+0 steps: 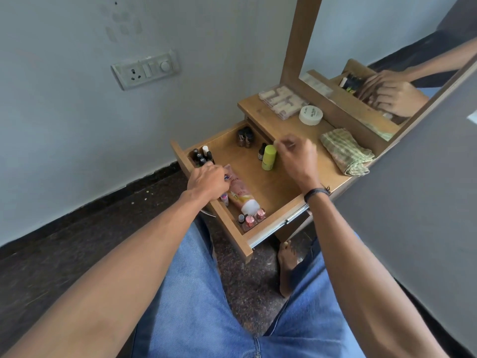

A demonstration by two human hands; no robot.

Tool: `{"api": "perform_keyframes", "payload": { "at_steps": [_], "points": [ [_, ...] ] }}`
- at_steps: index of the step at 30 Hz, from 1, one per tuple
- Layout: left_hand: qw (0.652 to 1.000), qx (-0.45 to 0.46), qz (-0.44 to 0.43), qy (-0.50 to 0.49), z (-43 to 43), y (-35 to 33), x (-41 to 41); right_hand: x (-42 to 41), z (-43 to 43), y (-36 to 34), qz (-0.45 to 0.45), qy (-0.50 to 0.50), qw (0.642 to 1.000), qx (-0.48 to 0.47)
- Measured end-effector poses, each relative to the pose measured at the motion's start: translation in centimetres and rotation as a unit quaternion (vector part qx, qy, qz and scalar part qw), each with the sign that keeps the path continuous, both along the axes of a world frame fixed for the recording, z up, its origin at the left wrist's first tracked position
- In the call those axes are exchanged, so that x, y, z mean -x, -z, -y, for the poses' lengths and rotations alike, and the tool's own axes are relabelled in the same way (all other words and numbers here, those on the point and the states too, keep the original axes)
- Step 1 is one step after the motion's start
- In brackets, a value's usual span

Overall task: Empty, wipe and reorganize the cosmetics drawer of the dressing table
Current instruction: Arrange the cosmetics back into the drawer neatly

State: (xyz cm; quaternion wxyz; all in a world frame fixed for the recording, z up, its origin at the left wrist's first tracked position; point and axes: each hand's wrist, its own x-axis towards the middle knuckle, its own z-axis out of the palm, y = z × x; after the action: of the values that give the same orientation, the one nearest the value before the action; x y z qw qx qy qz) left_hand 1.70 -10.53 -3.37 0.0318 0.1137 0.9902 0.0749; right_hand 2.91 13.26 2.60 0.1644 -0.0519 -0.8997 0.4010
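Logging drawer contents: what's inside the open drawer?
Visible: dark bottles in the left corner, brown bottles at the back, a yellow-green bottle beside a small dark bottle, a pink tube, pink-capped bottles in the nearest corner. The left hand hides whatever lies under it.

One drawer (232, 148), one cloth (347, 151), one jar (310, 115)

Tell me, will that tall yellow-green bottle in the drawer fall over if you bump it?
Probably. The yellow-green bottle stands upright, tall and narrow, so a nudge could tip it. It looks round, so once down it might roll on the drawer floor. It seems plastic, so likely light and hard to break.
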Motion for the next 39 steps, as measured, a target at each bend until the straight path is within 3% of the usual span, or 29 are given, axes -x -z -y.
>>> {"api": "perform_keyframes", "payload": {
  "at_steps": [5,10,14,21,31,39],
  "points": [
    [0.998,-0.044,0.011,0.031,0.0,-0.8,-0.4,3.8,-3.5,-1.7,-0.026,0.124,0.992,-0.021],
    [0.96,-0.276,0.022,0.033,-2.7,-3.6,0.3,4.9,-4.8,-0.1,-0.005,0.166,0.986,-0.031],
    [0.917,-0.399,0.021,0.015,-8.2,-7.8,3.8,5.6,-5.5,0.0,0.005,0.19,0.982,0.008],
    [0.902,-0.414,0.119,0.003,-16.9,-9.2,9.4,6.5,-6.1,0.6,0.033,0.171,0.985,-0.012],
    [0.855,-0.484,0.181,-0.048,-20.2,-7.3,10.6,6.7,-6.3,0.8,0.005,0.177,0.984,0.008],
    [0.754,-0.607,0.228,-0.104,-20.1,-8.1,9.1,6.4,-6.5,0.8,-0.004,0.16,0.986,0.053]
  ]
}}
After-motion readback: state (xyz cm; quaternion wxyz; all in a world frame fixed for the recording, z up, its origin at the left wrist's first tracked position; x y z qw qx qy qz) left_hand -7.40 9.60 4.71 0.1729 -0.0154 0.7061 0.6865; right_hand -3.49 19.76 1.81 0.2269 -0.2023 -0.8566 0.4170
